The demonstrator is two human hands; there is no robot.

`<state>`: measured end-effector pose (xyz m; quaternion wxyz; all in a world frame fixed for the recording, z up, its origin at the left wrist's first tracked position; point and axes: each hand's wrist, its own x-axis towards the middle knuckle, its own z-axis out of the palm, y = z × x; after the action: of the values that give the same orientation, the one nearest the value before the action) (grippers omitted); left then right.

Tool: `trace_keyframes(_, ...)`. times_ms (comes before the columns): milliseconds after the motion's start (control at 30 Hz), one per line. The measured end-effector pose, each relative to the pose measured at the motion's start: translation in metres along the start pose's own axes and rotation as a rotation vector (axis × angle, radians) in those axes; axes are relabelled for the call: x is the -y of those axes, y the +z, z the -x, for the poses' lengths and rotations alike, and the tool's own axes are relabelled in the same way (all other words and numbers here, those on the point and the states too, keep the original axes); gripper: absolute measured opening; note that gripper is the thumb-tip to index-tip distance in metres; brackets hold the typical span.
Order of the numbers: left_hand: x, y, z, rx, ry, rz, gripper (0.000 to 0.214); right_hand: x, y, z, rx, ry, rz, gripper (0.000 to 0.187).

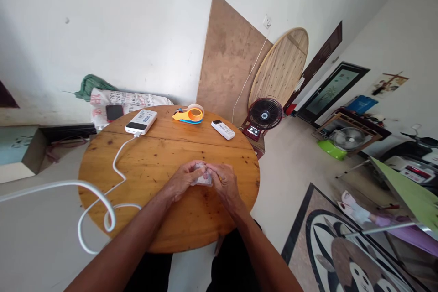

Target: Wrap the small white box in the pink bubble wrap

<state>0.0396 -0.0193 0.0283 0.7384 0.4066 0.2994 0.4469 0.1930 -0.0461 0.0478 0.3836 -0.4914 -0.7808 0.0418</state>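
My left hand (pixel 183 179) and my right hand (pixel 224 181) meet over the middle of a round wooden table (pixel 143 164). Both have their fingers curled round a small crumpled clear plastic piece (pixel 202 177) held between them, just above the tabletop. What the plastic wraps, if anything, is hidden by my fingers.
On the table's far side lie a white power bank (pixel 141 121) with a white cable (pixel 118 164) trailing off the left edge, an orange tape dispenser (pixel 190 114) and a white remote (pixel 223 129). A small fan (pixel 264 115), boards against the wall and a printed sack (pixel 126 102) stand behind.
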Motion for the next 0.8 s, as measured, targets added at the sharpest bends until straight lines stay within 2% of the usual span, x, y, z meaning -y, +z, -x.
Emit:
trace_keyframes(233,0.000,-0.001,-0.001,-0.019,-0.007,0.143,0.043,0.007,0.007,0.014,0.035,-0.090,0.139,0.037)
trace_keyframes(400,-0.002,-0.006,-0.003,-0.090,-0.025,0.181,0.046,0.009,0.016,0.025,0.003,-0.083,0.221,0.042)
trace_keyframes(500,-0.003,-0.006,-0.004,-0.102,-0.028,0.189,0.048,0.008,0.018,0.026,-0.014,-0.126,0.289,0.044)
trace_keyframes(667,-0.002,-0.003,-0.004,-0.135,-0.017,0.161,0.052,0.004,0.021,0.026,-0.077,-0.179,0.381,0.041)
trace_keyframes(800,-0.002,-0.003,-0.005,-0.168,-0.014,0.136,0.058,0.003,0.017,0.030,-0.091,-0.166,0.273,0.027)
